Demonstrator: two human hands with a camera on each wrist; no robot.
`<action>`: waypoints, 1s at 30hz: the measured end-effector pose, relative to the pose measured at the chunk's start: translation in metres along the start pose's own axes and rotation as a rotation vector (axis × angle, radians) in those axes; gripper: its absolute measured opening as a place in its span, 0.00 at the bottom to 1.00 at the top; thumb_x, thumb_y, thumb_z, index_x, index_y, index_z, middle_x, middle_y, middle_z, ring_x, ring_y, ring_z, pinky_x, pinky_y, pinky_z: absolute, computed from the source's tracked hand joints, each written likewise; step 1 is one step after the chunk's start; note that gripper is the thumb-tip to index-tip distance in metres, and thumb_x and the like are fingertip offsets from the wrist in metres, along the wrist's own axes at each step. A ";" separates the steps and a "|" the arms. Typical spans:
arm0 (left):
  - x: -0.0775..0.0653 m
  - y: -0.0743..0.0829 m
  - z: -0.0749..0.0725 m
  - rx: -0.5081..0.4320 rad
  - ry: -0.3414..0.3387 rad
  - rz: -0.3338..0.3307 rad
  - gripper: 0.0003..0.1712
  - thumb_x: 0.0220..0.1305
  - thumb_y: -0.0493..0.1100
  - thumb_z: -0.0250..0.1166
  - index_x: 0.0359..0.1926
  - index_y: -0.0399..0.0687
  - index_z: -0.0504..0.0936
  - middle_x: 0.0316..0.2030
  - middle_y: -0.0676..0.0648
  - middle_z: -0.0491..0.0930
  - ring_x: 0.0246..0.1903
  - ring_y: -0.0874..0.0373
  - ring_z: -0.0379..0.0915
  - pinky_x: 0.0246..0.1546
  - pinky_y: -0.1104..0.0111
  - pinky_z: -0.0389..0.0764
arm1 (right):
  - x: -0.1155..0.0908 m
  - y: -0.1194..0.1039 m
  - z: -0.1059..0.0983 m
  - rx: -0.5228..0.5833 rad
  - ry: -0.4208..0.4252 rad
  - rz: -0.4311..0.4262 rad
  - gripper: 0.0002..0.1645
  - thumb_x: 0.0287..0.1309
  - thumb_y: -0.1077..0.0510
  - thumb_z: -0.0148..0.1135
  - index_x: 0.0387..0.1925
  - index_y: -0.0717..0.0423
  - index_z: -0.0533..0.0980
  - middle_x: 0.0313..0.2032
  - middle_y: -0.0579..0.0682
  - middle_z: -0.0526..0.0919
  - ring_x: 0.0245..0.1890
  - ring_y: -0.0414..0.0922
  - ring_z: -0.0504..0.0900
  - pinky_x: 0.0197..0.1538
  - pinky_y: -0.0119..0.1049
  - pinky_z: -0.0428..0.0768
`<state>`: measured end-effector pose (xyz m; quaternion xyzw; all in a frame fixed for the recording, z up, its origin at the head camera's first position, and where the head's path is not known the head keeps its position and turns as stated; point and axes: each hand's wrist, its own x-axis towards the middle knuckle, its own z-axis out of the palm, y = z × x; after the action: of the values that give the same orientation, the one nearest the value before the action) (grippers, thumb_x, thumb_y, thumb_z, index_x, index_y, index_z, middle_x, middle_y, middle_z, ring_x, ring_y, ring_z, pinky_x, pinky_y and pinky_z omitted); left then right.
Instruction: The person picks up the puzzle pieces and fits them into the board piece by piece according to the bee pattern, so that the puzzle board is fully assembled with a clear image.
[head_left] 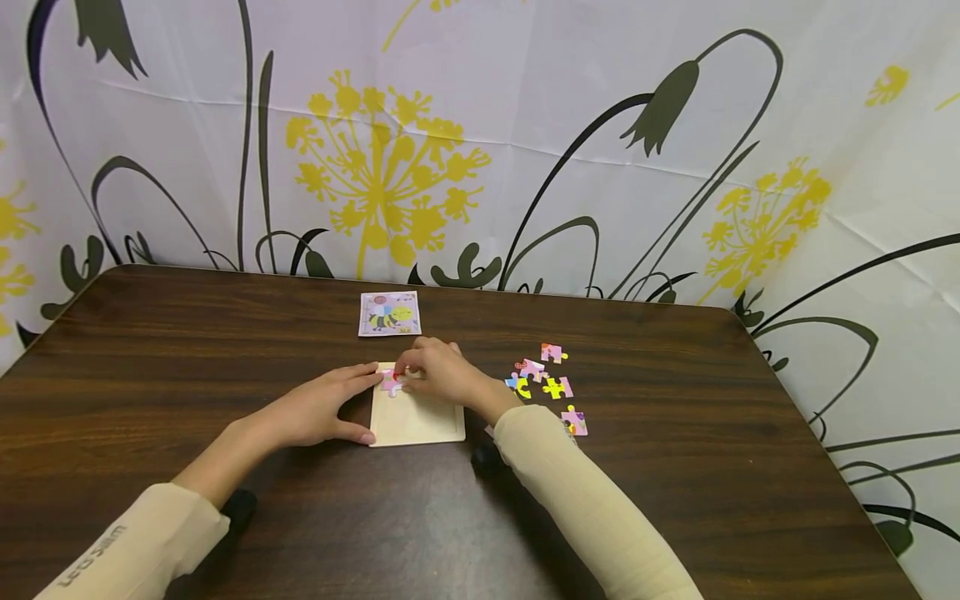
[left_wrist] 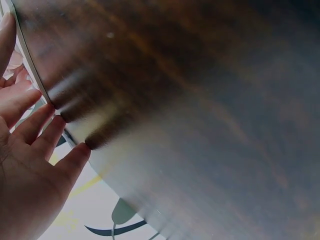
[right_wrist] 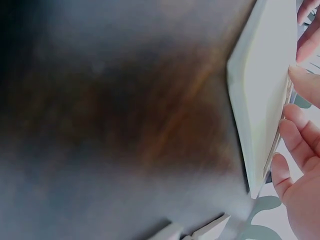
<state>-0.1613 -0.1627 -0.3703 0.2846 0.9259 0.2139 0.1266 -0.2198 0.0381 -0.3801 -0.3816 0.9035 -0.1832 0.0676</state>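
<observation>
A pale wooden puzzle tray point(head_left: 420, 425) lies on the table. My left hand point(head_left: 318, 407) steadies its left side, fingertips at the upper left corner and thumb at the lower left one. In the left wrist view, the fingers point(left_wrist: 75, 162) are extended. Over the tray's upper part, my right hand point(head_left: 438, 371) bends its fingers and thumb down at a pink jigsaw piece point(head_left: 390, 385) in the upper left corner, pinching it near its red part. The right wrist view shows the fingertips low at the tray's point(right_wrist: 267, 65) far side; the piece is hidden there.
Several loose jigsaw pieces point(head_left: 557, 387) lie right of the tray, partly behind the right forearm. A picture card with a bee point(head_left: 390, 315) lies behind the tray. A flower-patterned cloth point(head_left: 555, 150) hangs along the table's point(head_left: 675, 467) back edge.
</observation>
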 end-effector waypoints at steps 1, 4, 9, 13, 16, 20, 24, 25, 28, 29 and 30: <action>0.000 0.000 0.000 -0.002 0.001 0.002 0.49 0.46 0.58 0.69 0.62 0.31 0.63 0.62 0.30 0.59 0.60 0.34 0.54 0.55 0.44 0.60 | 0.000 0.000 0.000 -0.001 0.001 0.000 0.09 0.53 0.56 0.65 0.38 0.49 0.80 0.33 0.45 0.75 0.37 0.38 0.73 0.36 0.31 0.60; 0.000 0.001 0.000 -0.002 0.006 0.012 0.49 0.46 0.57 0.70 0.62 0.31 0.64 0.61 0.29 0.59 0.60 0.34 0.55 0.55 0.44 0.60 | 0.000 0.000 0.000 -0.003 0.005 -0.003 0.09 0.53 0.56 0.65 0.38 0.49 0.80 0.33 0.45 0.75 0.36 0.38 0.72 0.36 0.31 0.60; 0.000 0.002 0.000 -0.002 0.007 0.015 0.48 0.47 0.58 0.69 0.62 0.33 0.64 0.62 0.30 0.59 0.60 0.34 0.55 0.54 0.45 0.61 | -0.001 -0.001 0.001 -0.007 0.010 0.004 0.09 0.53 0.55 0.65 0.38 0.49 0.80 0.32 0.45 0.74 0.36 0.38 0.72 0.35 0.31 0.59; 0.000 0.001 0.000 0.005 0.008 0.014 0.48 0.47 0.58 0.69 0.63 0.33 0.64 0.62 0.30 0.59 0.60 0.34 0.55 0.54 0.45 0.61 | -0.001 -0.001 0.001 -0.012 0.013 0.006 0.09 0.53 0.55 0.65 0.38 0.49 0.80 0.32 0.44 0.74 0.36 0.38 0.72 0.34 0.31 0.59; -0.001 0.001 0.000 0.008 0.005 0.011 0.49 0.47 0.57 0.69 0.63 0.33 0.63 0.62 0.30 0.59 0.60 0.34 0.55 0.55 0.45 0.61 | -0.001 -0.001 0.001 -0.008 0.007 0.005 0.09 0.53 0.55 0.65 0.38 0.49 0.80 0.33 0.45 0.75 0.37 0.38 0.72 0.35 0.31 0.60; -0.001 0.001 0.000 0.007 0.000 0.002 0.48 0.47 0.57 0.69 0.63 0.34 0.63 0.62 0.30 0.58 0.60 0.34 0.54 0.55 0.44 0.60 | -0.003 0.000 -0.004 0.025 -0.011 0.019 0.11 0.54 0.56 0.65 0.40 0.50 0.79 0.36 0.46 0.77 0.40 0.39 0.73 0.38 0.32 0.62; -0.001 0.002 -0.001 0.008 -0.001 0.001 0.49 0.47 0.58 0.69 0.63 0.34 0.64 0.62 0.30 0.58 0.60 0.34 0.54 0.55 0.44 0.60 | -0.007 0.002 -0.010 0.059 -0.023 0.017 0.13 0.54 0.57 0.64 0.43 0.53 0.78 0.36 0.49 0.78 0.39 0.42 0.74 0.42 0.33 0.66; -0.001 0.002 -0.001 0.008 -0.001 -0.002 0.49 0.47 0.59 0.69 0.63 0.34 0.64 0.62 0.30 0.58 0.60 0.34 0.54 0.55 0.44 0.60 | -0.008 0.003 -0.012 0.068 -0.023 0.013 0.13 0.55 0.57 0.64 0.43 0.54 0.78 0.36 0.50 0.78 0.38 0.42 0.74 0.42 0.33 0.67; -0.001 0.002 -0.001 0.007 -0.006 -0.007 0.49 0.47 0.59 0.69 0.63 0.34 0.64 0.62 0.31 0.58 0.60 0.34 0.54 0.55 0.44 0.60 | -0.012 0.007 -0.017 0.112 -0.021 0.015 0.13 0.55 0.58 0.63 0.43 0.56 0.78 0.35 0.50 0.78 0.36 0.42 0.74 0.40 0.31 0.71; -0.001 0.001 -0.001 0.005 -0.008 -0.011 0.49 0.47 0.59 0.69 0.63 0.35 0.64 0.63 0.31 0.58 0.60 0.34 0.53 0.55 0.44 0.60 | -0.013 0.009 -0.019 0.129 -0.021 0.024 0.13 0.55 0.58 0.63 0.43 0.57 0.78 0.35 0.50 0.78 0.36 0.42 0.74 0.40 0.30 0.71; 0.000 0.001 0.000 0.005 -0.008 -0.011 0.49 0.47 0.59 0.69 0.63 0.35 0.64 0.63 0.31 0.58 0.60 0.34 0.53 0.55 0.44 0.60 | -0.015 0.011 -0.021 0.144 -0.021 0.030 0.13 0.55 0.58 0.63 0.43 0.57 0.78 0.36 0.49 0.78 0.37 0.42 0.74 0.41 0.30 0.71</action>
<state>-0.1606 -0.1624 -0.3694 0.2807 0.9274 0.2097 0.1309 -0.2221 0.0614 -0.3654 -0.3639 0.8929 -0.2427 0.1071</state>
